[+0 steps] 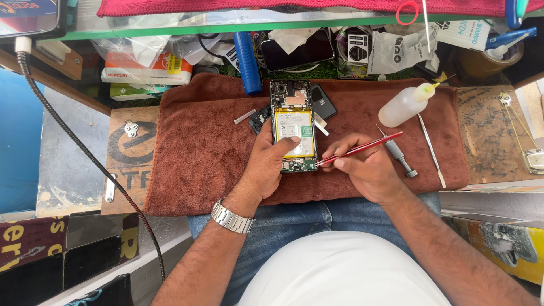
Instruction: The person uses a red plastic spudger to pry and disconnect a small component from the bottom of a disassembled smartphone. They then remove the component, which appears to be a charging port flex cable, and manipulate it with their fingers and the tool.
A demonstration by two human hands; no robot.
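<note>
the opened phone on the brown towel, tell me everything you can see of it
The opened phone lies flat, back cover off, long axis pointing away from the person, on the brown towel. A yellow-edged battery fills its middle, with dark circuit boards at both ends. The left hand steadies its left edge, thumb on the battery. The right hand holds a red tool whose tip meets the lower board.

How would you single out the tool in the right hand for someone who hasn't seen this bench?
Start at the brown towel spread over the bench, then find the opened phone at its middle. The right hand beside it holds a thin red tool, tip at the phone's lower edge. It is the only red tool; the nearby screwdriver and tweezers are grey metal.
</note>
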